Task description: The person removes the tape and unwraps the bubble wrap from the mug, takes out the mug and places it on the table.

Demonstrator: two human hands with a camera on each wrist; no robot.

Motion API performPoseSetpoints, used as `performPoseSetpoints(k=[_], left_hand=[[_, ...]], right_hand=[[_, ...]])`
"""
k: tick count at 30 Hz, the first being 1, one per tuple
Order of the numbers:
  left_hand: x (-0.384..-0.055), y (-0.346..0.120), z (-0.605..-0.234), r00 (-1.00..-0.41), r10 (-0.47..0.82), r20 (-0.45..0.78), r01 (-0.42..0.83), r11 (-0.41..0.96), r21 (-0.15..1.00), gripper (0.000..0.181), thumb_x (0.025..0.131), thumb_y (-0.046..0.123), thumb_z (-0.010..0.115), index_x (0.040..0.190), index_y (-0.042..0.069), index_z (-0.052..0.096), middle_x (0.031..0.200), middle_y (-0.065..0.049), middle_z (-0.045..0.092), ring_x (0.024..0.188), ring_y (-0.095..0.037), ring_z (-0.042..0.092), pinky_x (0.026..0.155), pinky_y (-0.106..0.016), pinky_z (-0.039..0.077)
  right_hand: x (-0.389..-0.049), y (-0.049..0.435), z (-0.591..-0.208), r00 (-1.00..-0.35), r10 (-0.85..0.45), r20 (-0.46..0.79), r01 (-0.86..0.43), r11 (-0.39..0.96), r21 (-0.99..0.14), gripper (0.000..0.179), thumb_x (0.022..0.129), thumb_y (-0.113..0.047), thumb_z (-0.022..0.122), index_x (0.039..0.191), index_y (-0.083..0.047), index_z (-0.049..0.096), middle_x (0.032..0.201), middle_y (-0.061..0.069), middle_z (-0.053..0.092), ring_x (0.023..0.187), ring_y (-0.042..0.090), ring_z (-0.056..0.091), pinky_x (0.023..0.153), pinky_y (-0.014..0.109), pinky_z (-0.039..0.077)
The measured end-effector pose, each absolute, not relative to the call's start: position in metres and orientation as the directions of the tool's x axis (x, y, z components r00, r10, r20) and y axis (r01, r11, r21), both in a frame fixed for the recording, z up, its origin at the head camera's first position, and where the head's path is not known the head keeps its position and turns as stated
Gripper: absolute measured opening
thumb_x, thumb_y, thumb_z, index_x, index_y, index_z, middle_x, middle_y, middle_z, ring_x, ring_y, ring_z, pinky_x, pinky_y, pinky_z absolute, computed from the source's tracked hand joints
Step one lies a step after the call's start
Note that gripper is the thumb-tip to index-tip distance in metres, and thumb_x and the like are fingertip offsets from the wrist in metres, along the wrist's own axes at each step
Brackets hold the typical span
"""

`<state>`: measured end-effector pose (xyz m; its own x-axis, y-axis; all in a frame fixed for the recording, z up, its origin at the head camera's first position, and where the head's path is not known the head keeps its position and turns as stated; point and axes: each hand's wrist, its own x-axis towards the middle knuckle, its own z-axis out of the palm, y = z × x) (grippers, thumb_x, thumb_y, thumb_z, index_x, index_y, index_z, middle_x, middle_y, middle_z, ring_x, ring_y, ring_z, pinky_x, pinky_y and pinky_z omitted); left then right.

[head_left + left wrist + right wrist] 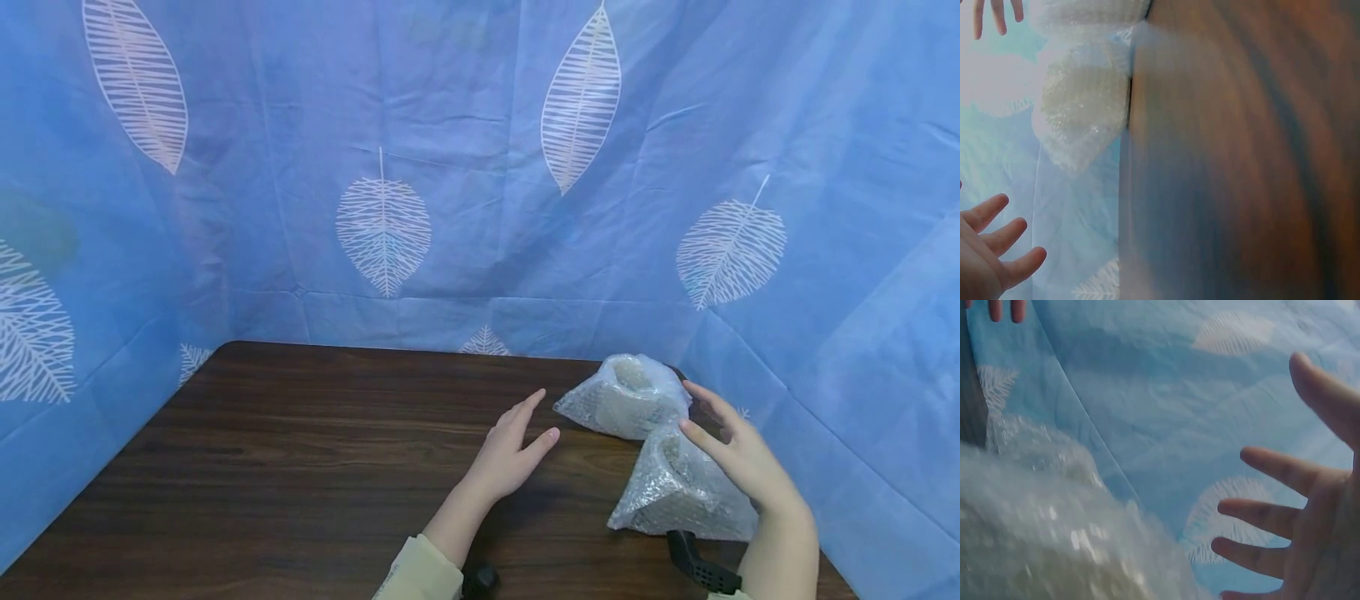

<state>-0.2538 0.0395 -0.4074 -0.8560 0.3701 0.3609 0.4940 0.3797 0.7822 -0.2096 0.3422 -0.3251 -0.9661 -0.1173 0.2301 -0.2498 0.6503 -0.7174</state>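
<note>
Two bubble-wrapped bundles stand at the right side of the dark wooden table. The far bundle (626, 400) has a rounded top with a ring-like hollow; the near bundle (675, 496) sits in front of it, and the two overlap in the head view. What the wrap encloses is hidden. My right hand (738, 454) hovers over the right side of the near bundle with fingers spread, holding nothing. My left hand (510, 454) is in the air left of both bundles, its fingers extended and palm turned toward them. In the right wrist view, bubble wrap (1054, 525) fills the lower left.
The brown wood-grain table (300, 467) reaches back to a blue curtain (465, 125) with white leaf prints, which hangs behind and along both sides. A black wrist-camera mount (697, 567) on the right forearm is close to the near bundle's front edge.
</note>
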Motion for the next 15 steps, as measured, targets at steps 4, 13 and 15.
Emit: performPoseSetpoints(k=[4,13,15], left_hand=[[-0.252,0.045,-0.411,-0.859,0.38,0.344,0.482,0.369,0.795,0.064,0.097,0.059,0.038,0.153,0.034,0.02,0.153,0.004,0.028,0.14,-0.026,0.025,0.105,-0.064,0.02],[-0.25,0.058,-0.416,-0.864,0.388,0.322,0.461,0.35,0.816,0.064,0.097,0.059,0.039,0.153,0.032,0.022,0.153,0.003,0.028,0.139,-0.026,0.027,0.104,-0.061,0.026],[-0.248,0.064,-0.417,-0.863,0.396,0.315,0.457,0.342,0.821,0.064,0.097,0.058,0.04,0.153,0.031,0.023,0.153,0.002,0.029,0.138,-0.026,0.028,0.104,-0.059,0.029]], right_hand=[[-0.209,0.355,-0.331,-0.965,-0.116,0.235,-0.257,0.595,-0.762,0.067,0.1,-0.025,0.053,0.155,-0.014,0.016,0.152,0.029,0.014,0.133,0.054,0.016,0.091,0.074,0.025],[-0.211,0.375,-0.35,-0.931,-0.064,0.358,-0.326,0.587,-0.741,0.055,0.102,-0.02,0.049,0.153,-0.015,0.027,0.148,-0.002,0.034,0.123,0.004,0.039,0.096,0.044,0.04],[-0.211,0.381,-0.356,-0.922,-0.037,0.385,-0.33,0.593,-0.734,0.052,0.102,-0.021,0.047,0.151,-0.015,0.03,0.141,-0.012,0.038,0.114,-0.008,0.038,0.09,0.022,0.041]])
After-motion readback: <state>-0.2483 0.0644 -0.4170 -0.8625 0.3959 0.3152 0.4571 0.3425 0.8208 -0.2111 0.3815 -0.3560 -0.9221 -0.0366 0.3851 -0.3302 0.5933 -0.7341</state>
